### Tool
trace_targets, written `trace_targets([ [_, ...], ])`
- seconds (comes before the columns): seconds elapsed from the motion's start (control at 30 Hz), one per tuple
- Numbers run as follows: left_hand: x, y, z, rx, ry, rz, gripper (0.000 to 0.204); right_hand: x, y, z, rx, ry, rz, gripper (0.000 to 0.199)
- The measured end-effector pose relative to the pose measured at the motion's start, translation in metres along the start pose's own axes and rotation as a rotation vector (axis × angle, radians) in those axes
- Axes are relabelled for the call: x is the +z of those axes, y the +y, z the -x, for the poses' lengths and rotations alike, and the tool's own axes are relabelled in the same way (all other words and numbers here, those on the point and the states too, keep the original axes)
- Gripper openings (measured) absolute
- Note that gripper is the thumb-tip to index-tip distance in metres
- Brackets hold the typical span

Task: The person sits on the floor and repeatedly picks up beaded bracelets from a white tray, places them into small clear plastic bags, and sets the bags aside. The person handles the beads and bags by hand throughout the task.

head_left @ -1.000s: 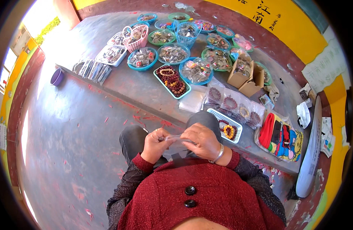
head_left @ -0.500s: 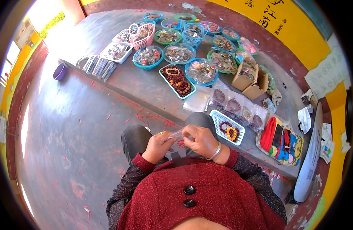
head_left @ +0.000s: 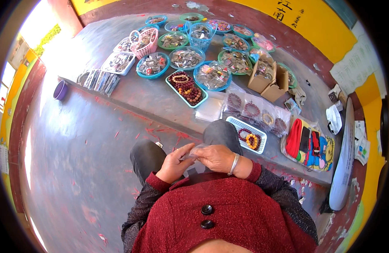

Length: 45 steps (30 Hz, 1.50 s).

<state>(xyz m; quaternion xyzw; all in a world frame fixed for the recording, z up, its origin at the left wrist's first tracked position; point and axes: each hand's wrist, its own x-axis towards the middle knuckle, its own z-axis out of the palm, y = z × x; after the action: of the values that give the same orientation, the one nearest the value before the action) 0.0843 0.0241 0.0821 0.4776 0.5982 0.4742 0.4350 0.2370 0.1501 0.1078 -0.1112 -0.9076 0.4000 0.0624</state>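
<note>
Between my two hands, over my lap, is a small clear plastic bag [head_left: 196, 150]. My left hand [head_left: 174, 163] grips its left side, thumb and fingers pinched on the film. From the other side my right hand [head_left: 219, 158], with a silver bangle on the wrist, holds the bag with closed fingers. Whether anything lies inside the bag I cannot make out. Just beyond my right knee, a white plastic basket [head_left: 262, 145] holds dark red and yellow bead bracelets [head_left: 252, 141].
A tray of bead bracelets [head_left: 206, 98], a stack of clear bags [head_left: 209, 110] and bagged bracelets [head_left: 250, 110] lie on the raised ledge. Behind are several basins of packaged goods, a pink basket [head_left: 144, 49] and cardboard boxes [head_left: 275, 89]. Folded colourful textiles [head_left: 310, 145] lie right.
My hands have come closer together around the plastic bag, and the right hand has turned, its fingers now over the film. The view has shifted slightly.
</note>
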Motion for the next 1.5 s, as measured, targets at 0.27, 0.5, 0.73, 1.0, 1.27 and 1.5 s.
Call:
trace_targets([
  [0.27,0.0,-0.023,-0.002,0.042,0.073,-0.092,0.052,0.014,0.018,-0.006,-0.071,-0.02,0.0,0.015],
  [0.5,0.007,-0.001,-0.008,-0.052,0.123,0.056,0.053,0.03,0.027,-0.012,0.022,0.047,0.14,0.016],
  [0.73,0.013,-0.004,-0.022,-0.085,0.146,-0.296,0.04,0.032,0.032,-0.018,0.192,-0.123,0.382,0.02],
  [1.0,0.014,-0.002,-0.032,0.174,0.179,-0.829,0.015,0.021,0.02,-0.009,0.058,-0.128,0.469,0.018],
  [1.27,0.012,0.005,-0.033,0.125,0.263,-0.804,0.008,-0.002,0.028,0.002,-0.056,0.011,0.154,0.019],
  [1.5,-0.011,0.01,-0.024,0.07,0.329,-0.782,0.009,-0.05,0.144,0.074,0.406,0.899,-0.017,0.018],
])
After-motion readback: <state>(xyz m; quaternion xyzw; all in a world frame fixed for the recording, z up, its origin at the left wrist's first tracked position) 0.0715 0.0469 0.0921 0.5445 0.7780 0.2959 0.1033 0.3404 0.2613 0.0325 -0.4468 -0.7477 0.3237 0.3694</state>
